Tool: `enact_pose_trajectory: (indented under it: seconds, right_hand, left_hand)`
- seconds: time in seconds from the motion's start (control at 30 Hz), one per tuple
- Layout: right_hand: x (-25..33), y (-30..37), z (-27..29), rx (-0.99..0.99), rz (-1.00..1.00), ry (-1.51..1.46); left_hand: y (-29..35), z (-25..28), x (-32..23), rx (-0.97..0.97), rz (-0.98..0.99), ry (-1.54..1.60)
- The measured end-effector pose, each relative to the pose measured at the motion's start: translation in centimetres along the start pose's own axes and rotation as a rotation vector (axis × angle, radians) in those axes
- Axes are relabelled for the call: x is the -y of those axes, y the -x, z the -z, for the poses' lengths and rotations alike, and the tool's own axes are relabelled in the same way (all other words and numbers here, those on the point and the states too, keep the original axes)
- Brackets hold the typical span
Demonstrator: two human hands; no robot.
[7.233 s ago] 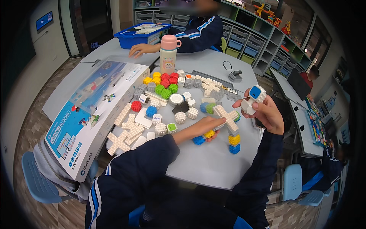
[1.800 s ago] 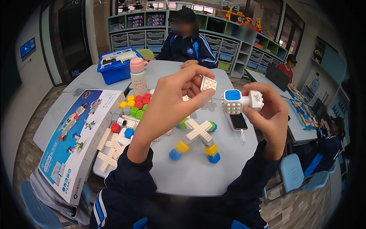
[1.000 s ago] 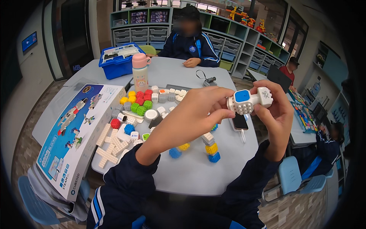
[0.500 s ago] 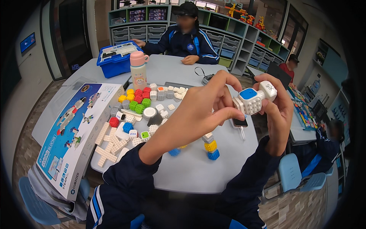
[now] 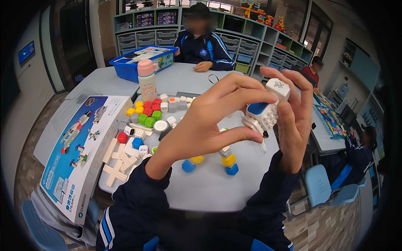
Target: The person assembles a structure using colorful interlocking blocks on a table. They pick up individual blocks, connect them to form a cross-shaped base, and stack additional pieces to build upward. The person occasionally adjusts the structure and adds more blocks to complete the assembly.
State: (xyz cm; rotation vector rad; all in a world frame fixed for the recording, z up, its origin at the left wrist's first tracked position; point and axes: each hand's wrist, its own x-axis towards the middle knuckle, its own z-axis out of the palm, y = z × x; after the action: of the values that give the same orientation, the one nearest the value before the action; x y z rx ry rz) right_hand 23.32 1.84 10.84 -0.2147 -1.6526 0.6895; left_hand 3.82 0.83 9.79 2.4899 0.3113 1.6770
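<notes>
Raised above the table, my two hands share a joined white block assembly (image 5: 269,119) with studded sides and a blue square panel. My left hand (image 5: 209,115) pinches its lower left part, the thumb below and a finger reaching across the top by the panel. My right hand (image 5: 295,125) grips the right side, fingers curled behind and thumb against it. A white end cube (image 5: 278,88) with a dark drawn mark sticks out at the top. Below, two short stacks stand on the table, each with a yellow block (image 5: 228,160) over a blue block (image 5: 231,169); my left hand partly hides them.
Loose coloured cubes (image 5: 148,111) and white studded bars (image 5: 115,172) cover the table's left side. A large box (image 5: 79,146) leans there. Behind stand a pink-topped bottle (image 5: 147,81) and a blue bin (image 5: 125,72). A person (image 5: 204,50) sits opposite. Chairs (image 5: 319,186) stand at right.
Both hands and the assembly have come slightly left, and the assembly is tilted more. A left-hand finger now lies across its top. The blue bin has turned and shifted right beside the person opposite.
</notes>
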Motion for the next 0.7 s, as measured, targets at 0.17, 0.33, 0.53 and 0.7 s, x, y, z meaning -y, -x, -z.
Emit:
enact_pose_trajectory:
  seconds: [0.17,0.33,0.53,0.7]
  right_hand:
    - [0.2,-0.1,0.0,0.119,0.203,0.019]
    - [1.0,0.1,-0.1,0.112,0.296,0.394]
    - [1.8,0.1,0.1,0.104,0.402,0.535]
    - [1.6,0.0,-0.2,0.138,0.387,0.47]
  left_hand:
    - [0.0,-0.1,0.4,-0.18,-0.024,0.194]
    - [0.2,0.0,0.3,-0.196,0.043,0.266]
    - [0.2,1.1,-0.4,-0.068,0.025,0.158]
    - [0.4,1.8,-0.5,-0.08,-0.041,0.007]
